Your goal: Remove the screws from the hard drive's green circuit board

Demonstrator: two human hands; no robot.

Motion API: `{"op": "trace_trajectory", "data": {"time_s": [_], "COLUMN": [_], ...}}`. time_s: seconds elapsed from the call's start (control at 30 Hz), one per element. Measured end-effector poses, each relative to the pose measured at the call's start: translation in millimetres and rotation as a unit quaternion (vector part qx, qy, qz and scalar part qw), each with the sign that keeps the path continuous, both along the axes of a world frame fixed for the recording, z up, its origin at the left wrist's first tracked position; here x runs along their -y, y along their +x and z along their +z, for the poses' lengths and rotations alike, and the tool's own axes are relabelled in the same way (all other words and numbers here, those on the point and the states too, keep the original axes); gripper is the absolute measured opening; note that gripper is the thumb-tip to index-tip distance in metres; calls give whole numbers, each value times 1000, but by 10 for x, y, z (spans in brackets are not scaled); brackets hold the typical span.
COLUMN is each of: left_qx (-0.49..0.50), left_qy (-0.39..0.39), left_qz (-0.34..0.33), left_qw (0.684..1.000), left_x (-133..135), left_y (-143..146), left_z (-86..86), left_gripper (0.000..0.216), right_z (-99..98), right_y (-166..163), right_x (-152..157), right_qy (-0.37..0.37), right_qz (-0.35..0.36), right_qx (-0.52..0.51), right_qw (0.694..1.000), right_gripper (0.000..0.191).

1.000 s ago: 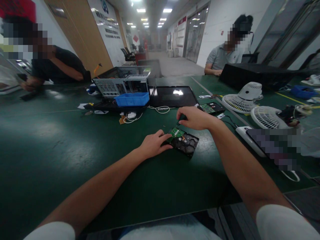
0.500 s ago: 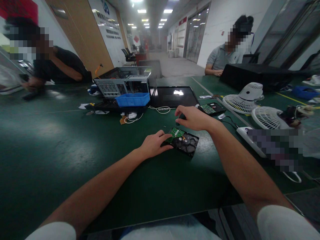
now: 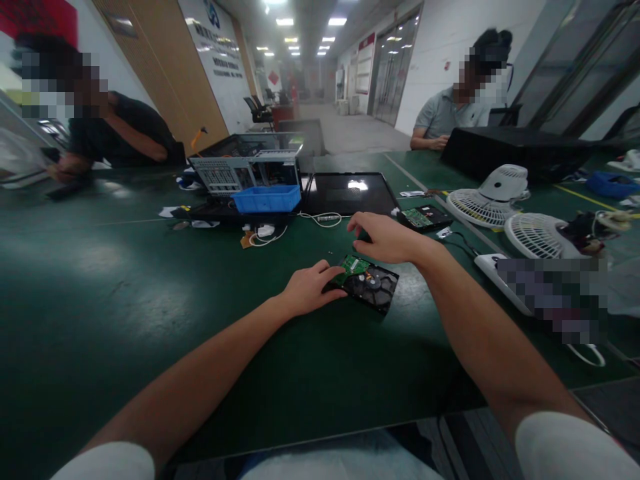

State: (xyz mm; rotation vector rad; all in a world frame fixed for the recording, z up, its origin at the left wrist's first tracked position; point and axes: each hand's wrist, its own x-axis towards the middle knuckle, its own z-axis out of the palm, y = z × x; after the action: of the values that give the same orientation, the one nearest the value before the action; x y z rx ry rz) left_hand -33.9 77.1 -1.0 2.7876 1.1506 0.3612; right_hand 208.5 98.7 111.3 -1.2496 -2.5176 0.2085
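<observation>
A hard drive [image 3: 373, 287] lies on the green table [image 3: 150, 280] with its green circuit board [image 3: 356, 265] facing up. My left hand [image 3: 310, 288] grips the drive's left corner, thumb on top. My right hand [image 3: 385, 238] hovers just behind the drive, fingers curled round a small dark tool handle [image 3: 365, 235], likely a screwdriver. The tool's tip is hidden.
An open computer case [image 3: 245, 167], a blue bin [image 3: 266, 198] and a black panel [image 3: 347, 192] lie behind. A second drive [image 3: 425, 217], two white fans [image 3: 487, 197] [image 3: 540, 233] and cables sit to the right. Two other people sit at the far edge.
My right hand has drawn slightly back and left from the drive's circuit board with the tool. My left hand and the drive have stayed put.
</observation>
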Motion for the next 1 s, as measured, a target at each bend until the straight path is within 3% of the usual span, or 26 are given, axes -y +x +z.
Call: {"op": "trace_trajectory", "data": {"time_s": [0.23, 0.67, 0.87, 1.0], "left_qx": [-1, -20, -13, -11], "left_qy": [-5, 4, 11, 13], "left_qz": [-4, -4, -5, -8], "left_qw": [1000, 1000, 1000, 1000], "left_x": [-8, -4, -1, -6], "left_y": [-18, -18, -22, -24], "left_z": [-1, 12, 3, -3], "left_gripper": [59, 59, 57, 58], "right_z": [-5, -31, -35, -25], "right_y": [-14, -6, -2, -4], "right_x": [-3, -33, -39, -40], "right_qy": [4, 17, 12, 18], "right_qz": [-22, 21, -16, 17], "right_qx": [4, 1, -4, 0], "right_qw": [1000, 1000, 1000, 1000], "right_gripper": [23, 29, 21, 25]}}
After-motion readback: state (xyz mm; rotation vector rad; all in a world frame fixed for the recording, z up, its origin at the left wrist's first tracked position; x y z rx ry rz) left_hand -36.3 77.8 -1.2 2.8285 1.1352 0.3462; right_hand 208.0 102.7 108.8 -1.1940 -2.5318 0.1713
